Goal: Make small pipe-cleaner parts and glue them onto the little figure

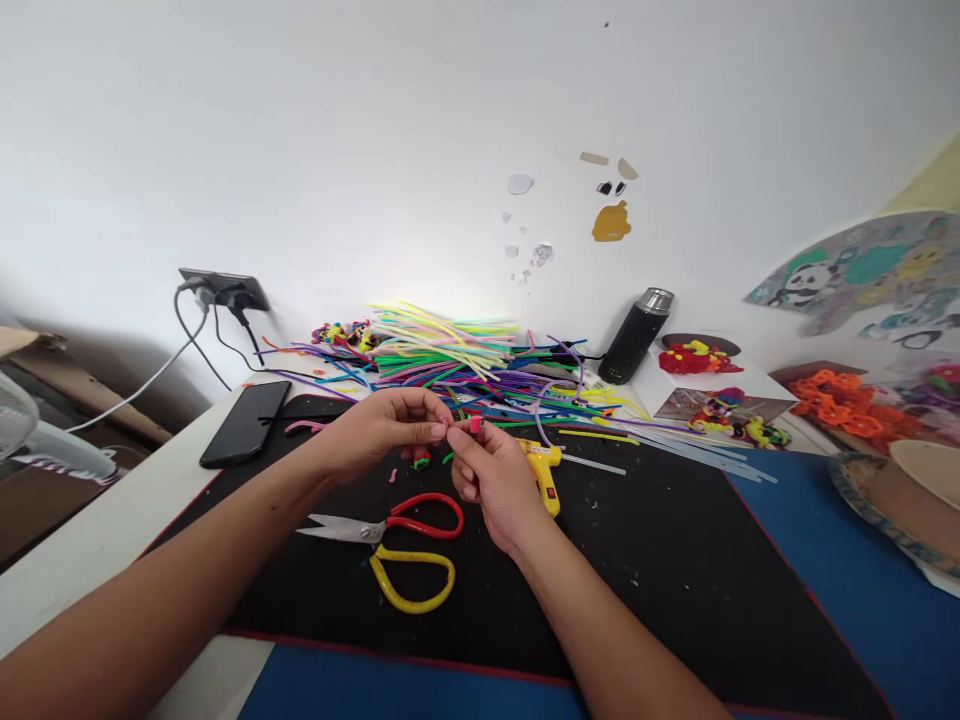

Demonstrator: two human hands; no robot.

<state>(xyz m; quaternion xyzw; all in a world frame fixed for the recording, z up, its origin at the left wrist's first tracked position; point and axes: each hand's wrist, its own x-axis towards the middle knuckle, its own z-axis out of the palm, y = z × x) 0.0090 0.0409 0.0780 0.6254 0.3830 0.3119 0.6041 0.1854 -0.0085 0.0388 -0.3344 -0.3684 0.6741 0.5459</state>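
Over the black mat (637, 560), my left hand (397, 430) and my right hand (491, 475) meet at the fingertips. Both are closed in a pinch on a small pink piece (448, 424), mostly covered by the fingers. A short red-pink bit (475, 425) shows above my right index finger. Just under my left hand is a small green and red item (421, 461). Scissors (405, 525) with one red and one yellow handle lie partly open below the hands. Beside my right hand is a yellow glue gun (547, 475).
Colourful pipe cleaners (450, 350) are heaped along the wall. A black phone (246, 424) lies at the left. A black flask (636, 337) leans at the back right, near a white box (757, 385). A round basket (862, 500) stands at the far right.
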